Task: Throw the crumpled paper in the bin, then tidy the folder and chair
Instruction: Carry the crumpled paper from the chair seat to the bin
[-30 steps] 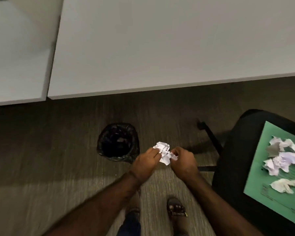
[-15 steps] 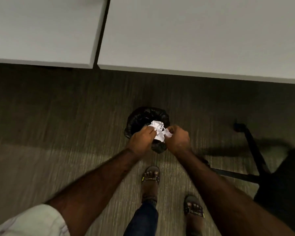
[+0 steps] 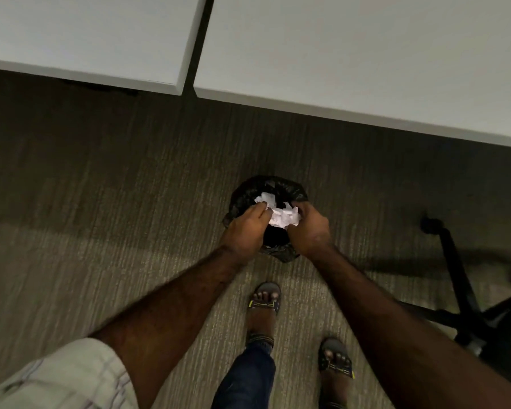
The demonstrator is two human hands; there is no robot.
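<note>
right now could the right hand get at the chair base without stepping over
Probably not freely: the right hand is gripping the crumpled paper with the left hand over the bin. The chair base is off to its right with bare carpet between.

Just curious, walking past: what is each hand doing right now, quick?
Left hand: closed, holding the crumpled paper over the bin.
Right hand: closed, holding the same paper.

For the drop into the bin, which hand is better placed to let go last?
Left, marginally: the left hand pinches the crumpled paper above the bin opening; the right hand grips its other end nearer the rim.
</note>
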